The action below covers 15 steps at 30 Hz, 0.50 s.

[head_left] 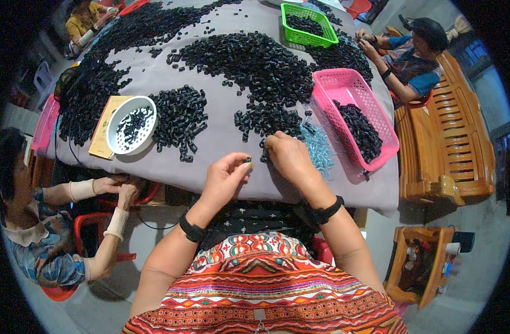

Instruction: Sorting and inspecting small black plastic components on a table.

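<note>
My left hand (226, 177) is closed in a pinch over the table's near edge, with a small black plastic piece (248, 160) between thumb and forefinger. My right hand (289, 158) lies just beside it, fingers bent down and closed at the near end of a heap of black plastic pieces (271, 119). What its fingertips hold, if anything, is hidden. Close to the right of that hand is a pile of small clear bluish pieces (319, 146). A pink basket (349, 92) with more black pieces in it stands beyond that pile.
Grey cloth covers the table (221, 125). At left, a white perforated bowl (113, 142) sits partly on a yellowish box (102, 146). A green basket (289, 37) stands farther back. People sit around the table; a wooden bench (427, 161) is at right.
</note>
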Motion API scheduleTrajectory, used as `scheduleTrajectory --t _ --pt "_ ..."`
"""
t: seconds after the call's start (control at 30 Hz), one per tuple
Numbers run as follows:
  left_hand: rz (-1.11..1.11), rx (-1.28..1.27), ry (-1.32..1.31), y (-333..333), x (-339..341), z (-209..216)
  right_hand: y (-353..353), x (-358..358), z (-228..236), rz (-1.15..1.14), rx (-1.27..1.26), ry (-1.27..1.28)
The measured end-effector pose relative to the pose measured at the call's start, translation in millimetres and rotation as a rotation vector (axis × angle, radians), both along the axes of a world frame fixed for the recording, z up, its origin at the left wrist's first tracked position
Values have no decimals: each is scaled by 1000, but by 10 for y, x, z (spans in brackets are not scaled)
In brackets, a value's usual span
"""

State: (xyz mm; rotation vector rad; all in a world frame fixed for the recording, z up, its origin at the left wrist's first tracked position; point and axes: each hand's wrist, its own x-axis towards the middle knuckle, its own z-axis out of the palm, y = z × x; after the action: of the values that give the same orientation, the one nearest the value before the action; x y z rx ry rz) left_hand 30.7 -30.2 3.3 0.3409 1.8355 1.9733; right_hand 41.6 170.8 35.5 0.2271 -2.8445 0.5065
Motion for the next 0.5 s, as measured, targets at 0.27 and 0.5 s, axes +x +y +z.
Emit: scheduleTrajectory --t 0.27,0.5 --pt "1 13 24 -7 0 -25 16 42 2 77 -99 19" --pt "-6 -9 43 15 -2 -50 44 89 196 67 -259 -30"
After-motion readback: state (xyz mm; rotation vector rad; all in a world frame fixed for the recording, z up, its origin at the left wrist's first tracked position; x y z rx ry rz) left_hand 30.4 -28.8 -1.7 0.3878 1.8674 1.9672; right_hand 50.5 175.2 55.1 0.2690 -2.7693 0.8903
